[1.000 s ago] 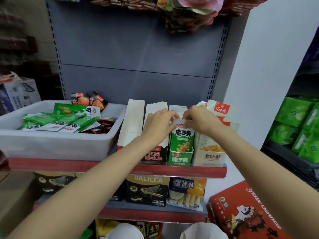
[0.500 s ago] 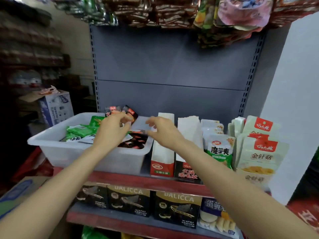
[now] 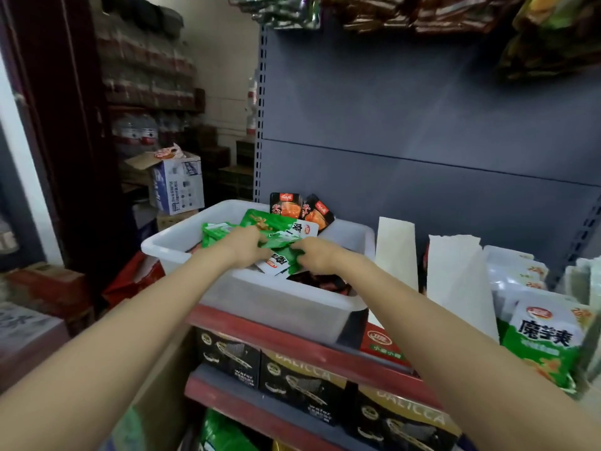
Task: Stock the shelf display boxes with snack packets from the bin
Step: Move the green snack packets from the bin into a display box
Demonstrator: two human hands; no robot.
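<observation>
1. My left hand (image 3: 248, 247) and right hand (image 3: 317, 257) are both down in the white bin (image 3: 260, 297), fingers curled onto a clutch of green snack packets (image 3: 279, 244). The left grips the bunch from the left side, the right pinches its near right corner. The fingertips themselves are hidden under the film.

2. What changed: a second ago both hands were at the green display box (image 3: 543, 346) on the right, settling a packet into it. Half a second ago they were crossing to the bin with nothing in them. Now they have hold of stock again, so I judge one load is placed and the next pick-up is under way.

3. The packets are flat, glossy green-and-white sachets, lying loose and overlapping on top of the heap. Two orange-and-black packets (image 3: 300, 209) stand against the bin's back wall, and darker ones lie beneath near the front right corner.

4. The bin sits at the left end of the red-edged shelf (image 3: 292, 333). To its right stand two boxes with tall white backs (image 3: 395, 252), then the green box, whose front rows look filled.

5. The bunch looks slippery, so loose ones may slide off as it lifts.
</observation>
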